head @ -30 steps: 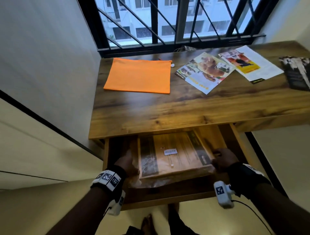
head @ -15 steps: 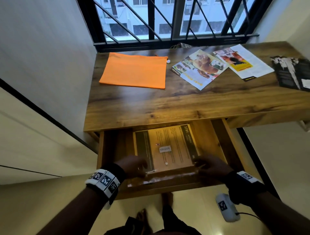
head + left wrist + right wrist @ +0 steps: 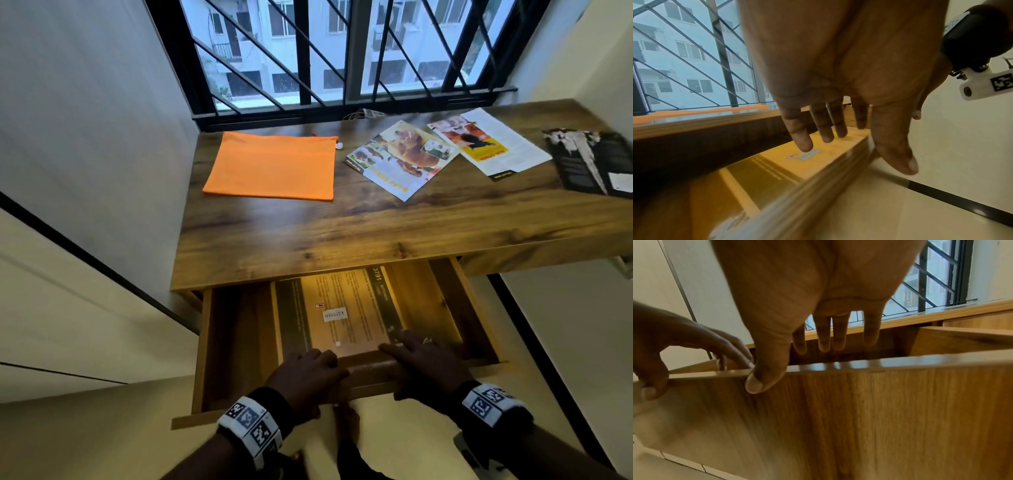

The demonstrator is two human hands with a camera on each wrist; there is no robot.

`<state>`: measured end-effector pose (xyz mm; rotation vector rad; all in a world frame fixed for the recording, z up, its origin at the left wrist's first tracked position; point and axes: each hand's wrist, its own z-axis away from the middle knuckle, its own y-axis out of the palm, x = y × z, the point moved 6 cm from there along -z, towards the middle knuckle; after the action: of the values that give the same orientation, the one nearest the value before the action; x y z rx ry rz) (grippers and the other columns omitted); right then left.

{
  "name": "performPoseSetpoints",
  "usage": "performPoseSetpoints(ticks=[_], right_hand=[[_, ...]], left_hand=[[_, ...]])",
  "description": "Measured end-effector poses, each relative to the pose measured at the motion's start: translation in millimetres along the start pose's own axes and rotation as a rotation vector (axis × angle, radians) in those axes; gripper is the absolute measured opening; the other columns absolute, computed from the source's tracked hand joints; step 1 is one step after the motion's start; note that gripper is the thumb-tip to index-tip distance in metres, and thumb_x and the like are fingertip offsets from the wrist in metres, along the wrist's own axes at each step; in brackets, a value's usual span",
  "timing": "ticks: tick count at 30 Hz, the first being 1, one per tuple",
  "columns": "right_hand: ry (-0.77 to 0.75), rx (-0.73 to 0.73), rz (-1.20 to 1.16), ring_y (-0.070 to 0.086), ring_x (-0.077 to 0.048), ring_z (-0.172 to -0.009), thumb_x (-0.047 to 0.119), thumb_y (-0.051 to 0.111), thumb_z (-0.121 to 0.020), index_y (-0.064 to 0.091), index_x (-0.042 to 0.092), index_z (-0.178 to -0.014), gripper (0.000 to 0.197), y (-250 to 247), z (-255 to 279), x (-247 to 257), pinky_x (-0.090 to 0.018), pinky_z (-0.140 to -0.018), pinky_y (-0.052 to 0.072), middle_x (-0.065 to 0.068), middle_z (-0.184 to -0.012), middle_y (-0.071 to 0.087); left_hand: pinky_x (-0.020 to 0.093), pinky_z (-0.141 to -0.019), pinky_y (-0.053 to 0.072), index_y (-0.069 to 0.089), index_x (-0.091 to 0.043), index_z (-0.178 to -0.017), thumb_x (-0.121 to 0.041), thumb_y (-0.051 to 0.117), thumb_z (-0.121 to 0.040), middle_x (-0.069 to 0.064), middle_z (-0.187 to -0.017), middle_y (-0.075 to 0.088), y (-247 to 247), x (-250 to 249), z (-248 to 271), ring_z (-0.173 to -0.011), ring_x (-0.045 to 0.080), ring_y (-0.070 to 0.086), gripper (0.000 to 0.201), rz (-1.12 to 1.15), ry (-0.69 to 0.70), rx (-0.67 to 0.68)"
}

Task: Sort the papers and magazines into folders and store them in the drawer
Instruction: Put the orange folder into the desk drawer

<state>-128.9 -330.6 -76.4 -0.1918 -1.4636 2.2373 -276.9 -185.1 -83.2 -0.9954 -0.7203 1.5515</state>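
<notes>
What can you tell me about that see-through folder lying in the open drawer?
The clear folder lies flat on the floor of the open wooden drawer, its far end tucked under the desk top. It looks like thin transparent plastic over a printed yellowish page with dark side bands. A small white label reading KITCHEN sits near its middle. The left hand and right hand reach over the drawer front, fingers stretched out above its near edge.

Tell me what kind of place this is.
Probably a home study corner in a flat: a wooden desk with an open drawer sits under a barred window facing apartment blocks, with magazines and an orange folder on top.
</notes>
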Motion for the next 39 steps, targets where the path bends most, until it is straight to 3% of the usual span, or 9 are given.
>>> performPoseSetpoints(ticks=[4, 7, 9, 13, 19, 24, 28, 33, 39], right_hand=[[0.004, -0.13, 0.062, 0.015, -0.027, -0.148, 0.058, 0.077, -0.064, 0.001, 0.042, -0.151, 0.116, -9.0, -23.2, -7.9, -0.057, -0.113, 0.023, -0.001, -0.163, 0.008], [-0.008, -0.17, 0.107, 0.028, -0.03, -0.144, 0.064, 0.082, -0.048, 0.013, 0.035, -0.152, 0.128, -18.2, -46.5, -14.8, -0.061, -0.106, 0.031, -0.006, -0.159, 0.023], [-0.019, -0.182, 0.126, 0.033, -0.031, -0.142, 0.065, 0.084, -0.042, 0.024, 0.031, -0.151, 0.129, -25.3, -62.4, -19.5, -0.062, -0.104, 0.033, -0.008, -0.157, 0.029], [-0.051, -0.244, 0.168, 0.034, -0.03, -0.142, 0.061, 0.085, -0.044, 0.034, 0.024, -0.148, 0.122, -48.5, -94.4, -23.5, -0.06, -0.106, 0.03, -0.01, -0.156, 0.032], [-0.122, -0.276, 0.209, 0.038, -0.033, -0.138, 0.048, 0.087, -0.051, 0.039, 0.02, -0.143, 0.108, -71.3, -141.3, -26.4, -0.06, -0.107, 0.031, -0.013, -0.152, 0.036], [-0.158, -0.288, 0.218, 0.042, -0.032, -0.136, 0.042, 0.076, -0.068, 0.036, 0.022, -0.144, 0.089, -84.0, -164.1, -23.9, -0.057, -0.1, 0.037, -0.011, -0.152, 0.037], [-0.159, -0.275, 0.223, 0.046, -0.032, -0.132, 0.037, 0.076, -0.068, 0.036, 0.027, -0.144, 0.087, -92.4, -176.6, -24.5, -0.054, -0.092, 0.043, -0.01, -0.15, 0.04], [-0.131, -0.309, 0.214, 0.049, -0.03, -0.126, 0.023, 0.076, -0.063, 0.036, 0.028, -0.142, 0.088, -97.3, -185.6, -23.7, -0.049, -0.083, 0.046, -0.007, -0.145, 0.044], [-0.109, -0.326, 0.191, 0.048, -0.03, -0.127, 0.02, 0.077, -0.059, 0.032, 0.029, -0.145, 0.098, -93.0, -188.8, -20.4, -0.048, -0.082, 0.045, -0.005, -0.145, 0.042]], left_hand=[[0.054, -0.115, 0.022, -0.004, -0.037, -0.154, -0.02, 0.079, -0.076, 0.004, -0.164, -0.002, -13.2, 16.5, -7.5, -0.15, 0.032, 0.001, 0.115, -0.037, -0.054, -0.158], [0.052, -0.116, 0.004, -0.014, -0.036, -0.154, -0.03, 0.083, -0.072, 0.004, -0.164, -0.017, -26.0, 36.4, -18.7, -0.149, 0.032, -0.018, 0.126, -0.099, -0.147, -0.264], [0.054, -0.115, 0.002, -0.014, -0.034, -0.154, -0.036, 0.086, -0.067, 0.006, -0.163, -0.019, -33.4, 50.9, -25.7, -0.148, 0.033, -0.02, 0.133, -0.115, -0.221, -0.321], [0.061, -0.116, 0.018, -0.002, -0.029, -0.157, -0.034, 0.09, -0.059, 0.008, -0.166, -0.007, -49.2, 77.7, -43.0, -0.151, 0.036, -0.004, 0.134, -0.122, -0.32, -0.387], [0.059, -0.108, 0.035, 0.022, -0.023, -0.155, -0.017, 0.085, -0.062, 0.011, -0.163, 0.02, -69.2, 109.0, -69.1, -0.147, 0.036, 0.025, 0.112, -0.132, -0.458, -0.424], [0.058, -0.114, 0.024, 0.007, -0.026, -0.156, -0.016, 0.071, -0.082, 0.006, -0.165, 0.01, -81.9, 122.5, -83.2, -0.15, 0.031, 0.016, 0.098, -0.111, -0.502, -0.37], [0.056, -0.106, 0.037, 0.013, -0.028, -0.154, -0.019, 0.077, -0.074, 0.004, -0.16, 0.025, -85.0, 134.1, -87.6, -0.141, 0.031, 0.033, 0.104, -0.102, -0.512, -0.351], [0.05, -0.087, 0.046, 0.029, -0.026, -0.15, -0.017, 0.08, -0.066, 0.006, -0.147, 0.04, -96.4, 140.0, -94.1, -0.125, 0.032, 0.045, 0.099, -0.121, -0.48, -0.38], [0.051, -0.081, 0.047, 0.038, -0.023, -0.145, -0.021, 0.08, -0.058, 0.008, -0.141, 0.044, -99.7, 138.7, -97.6, -0.118, 0.034, 0.044, 0.096, -0.11, -0.451, -0.389]])
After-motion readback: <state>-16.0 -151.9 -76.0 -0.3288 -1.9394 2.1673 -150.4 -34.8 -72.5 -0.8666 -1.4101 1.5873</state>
